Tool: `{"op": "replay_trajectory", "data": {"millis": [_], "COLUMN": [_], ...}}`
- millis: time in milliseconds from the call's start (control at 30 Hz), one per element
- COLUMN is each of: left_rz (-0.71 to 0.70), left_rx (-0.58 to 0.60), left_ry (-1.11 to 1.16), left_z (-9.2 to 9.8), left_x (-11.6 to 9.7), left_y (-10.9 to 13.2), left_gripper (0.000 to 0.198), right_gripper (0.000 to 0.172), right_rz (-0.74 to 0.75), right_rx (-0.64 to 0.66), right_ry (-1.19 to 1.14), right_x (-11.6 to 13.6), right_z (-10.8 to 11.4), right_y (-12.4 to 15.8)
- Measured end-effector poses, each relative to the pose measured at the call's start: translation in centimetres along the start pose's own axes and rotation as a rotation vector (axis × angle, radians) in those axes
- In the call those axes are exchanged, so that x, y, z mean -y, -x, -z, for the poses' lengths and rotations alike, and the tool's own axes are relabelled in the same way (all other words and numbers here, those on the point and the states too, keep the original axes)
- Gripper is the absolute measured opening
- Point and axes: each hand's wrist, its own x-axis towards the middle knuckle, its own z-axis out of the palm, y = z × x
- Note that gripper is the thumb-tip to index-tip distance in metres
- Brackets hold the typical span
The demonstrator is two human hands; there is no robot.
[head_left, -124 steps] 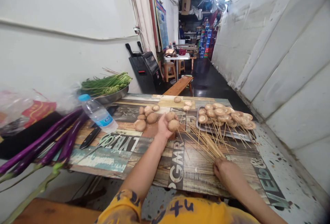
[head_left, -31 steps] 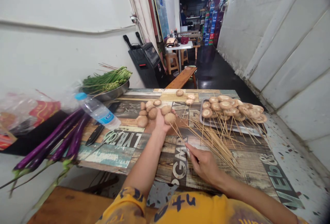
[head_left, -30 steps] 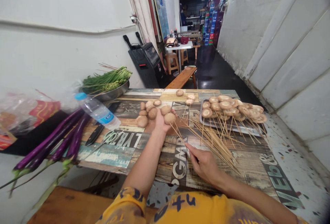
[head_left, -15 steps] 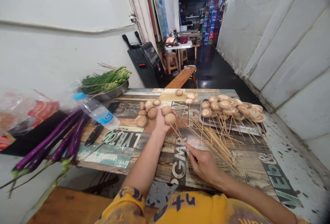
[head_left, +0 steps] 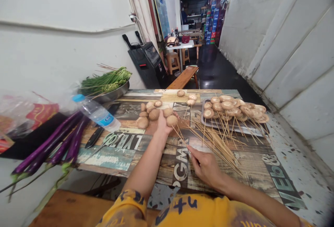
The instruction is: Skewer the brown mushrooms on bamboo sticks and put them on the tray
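My left hand (head_left: 162,124) is closed around two brown mushrooms (head_left: 171,119) and holds them just above the table. My right hand (head_left: 205,166) pinches a thin bamboo skewer (head_left: 180,135) whose tip meets the nearer mushroom. A loose pile of skewers (head_left: 217,145) fans out on the table to the right of my right hand. More loose mushrooms (head_left: 149,111) lie beyond my left hand. A metal tray (head_left: 236,128) at the right holds several skewered mushrooms (head_left: 229,107).
Purple eggplants (head_left: 54,143), a water bottle (head_left: 95,112), a knife (head_left: 93,137) and scissors (head_left: 111,140) lie at the left of the patterned table (head_left: 156,154). A bowl of green stalks (head_left: 106,84) stands at the back left. A bench (head_left: 182,78) and corridor lie beyond.
My right hand left the end of the skewer pile, took one skewer and brought it to the mushroom in my left hand. In the last second both hands have held nearly still.
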Motion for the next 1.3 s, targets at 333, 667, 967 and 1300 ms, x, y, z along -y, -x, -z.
{"op": "replay_trajectory", "data": {"millis": [333,667,967,1300], "left_rz": [-0.068,-0.132,-0.162,-0.124], "left_rx": [0.036,0.016,-0.017,0.011], "left_ry": [-0.052,-0.102,-0.096,-0.028], "left_z": [0.1,0.0,-0.2,-0.2], "left_x": [0.7,1.8,2.6,1.9], "left_y": [-0.3,-0.5,-0.5,-0.3], "left_gripper": [0.053,0.055,0.055,0.057], "right_gripper": [0.04,0.04,0.04,0.039], "right_rz": [-0.005,0.009,0.005,-0.01], "right_rx": [-0.016,-0.03,-0.045,-0.043], "right_ry": [0.034,0.083,0.079,0.055], "right_x": [-0.3,-0.5,-0.4,-0.4], "right_z": [-0.2,-0.5,-0.5,-0.2], "right_y": [-0.1,0.1,-0.1,-0.3]}}
